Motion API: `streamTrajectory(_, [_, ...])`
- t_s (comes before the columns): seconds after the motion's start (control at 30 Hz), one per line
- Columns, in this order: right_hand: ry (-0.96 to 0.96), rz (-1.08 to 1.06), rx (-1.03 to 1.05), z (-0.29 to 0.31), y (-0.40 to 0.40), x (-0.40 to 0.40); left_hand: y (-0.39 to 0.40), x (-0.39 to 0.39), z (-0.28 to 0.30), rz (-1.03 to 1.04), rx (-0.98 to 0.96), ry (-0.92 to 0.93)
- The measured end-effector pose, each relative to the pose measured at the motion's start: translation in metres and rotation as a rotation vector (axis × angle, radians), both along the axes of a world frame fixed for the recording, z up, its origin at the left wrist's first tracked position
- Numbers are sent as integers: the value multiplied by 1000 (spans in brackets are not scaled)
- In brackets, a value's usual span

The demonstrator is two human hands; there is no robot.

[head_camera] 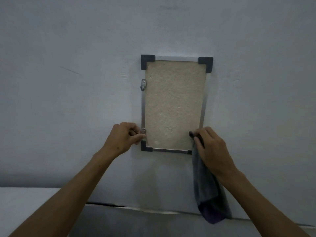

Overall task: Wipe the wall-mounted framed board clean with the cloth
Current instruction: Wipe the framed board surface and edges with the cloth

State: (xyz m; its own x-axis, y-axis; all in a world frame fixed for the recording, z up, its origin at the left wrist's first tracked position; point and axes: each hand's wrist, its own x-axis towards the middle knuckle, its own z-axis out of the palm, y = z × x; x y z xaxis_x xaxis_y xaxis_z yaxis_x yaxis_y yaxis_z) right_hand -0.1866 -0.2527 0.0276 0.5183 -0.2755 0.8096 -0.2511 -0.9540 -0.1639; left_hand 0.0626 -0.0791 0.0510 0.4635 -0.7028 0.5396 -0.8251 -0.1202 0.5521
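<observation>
Bare grey wall (68, 100) around framed board (172, 106), left hand (124, 135) pinching frame's lower-left edge, right hand (212, 147) gripping hanging cloth (206, 189)

board (172, 106) on wall (68, 82) | left hand (123, 135) at lower-left frame | right hand (212, 144), cloth (205, 185) lower-right

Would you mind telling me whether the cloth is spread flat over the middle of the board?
No: the cloth hangs down from the right hand by the lower right corner of the board.
</observation>
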Motion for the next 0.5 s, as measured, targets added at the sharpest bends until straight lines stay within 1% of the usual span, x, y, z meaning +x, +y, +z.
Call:
streamTrajectory(0.1, [125, 30, 30, -23, 7, -9, 0, 1, 0, 0, -2, 8])
streamTrajectory(0.17, [149, 26, 29, -18, 3, -9, 0, 2, 0, 0, -1, 5])
streamTrajectory(0.23, [98, 13, 1, -3, 0, -4, 0, 1, 0, -1, 6, 4])
streamTrajectory(0.33, [-43, 4, -47, 13, -1, 5, 0, 0, 0, 5, 4, 3])
streamTrajectory(0.4, [-51, 49, -74, 7, 1, 8, 0, -1, 0, 6, 9, -4])
streamTrajectory(0.43, [5, 84, -88, 0, 2, 8, 1, -1, 1, 7, 13, -5])
streamTrajectory(0.5, [215, 122, -132, -14, 6, 9, 1, -2, 2, 9, 12, 0])
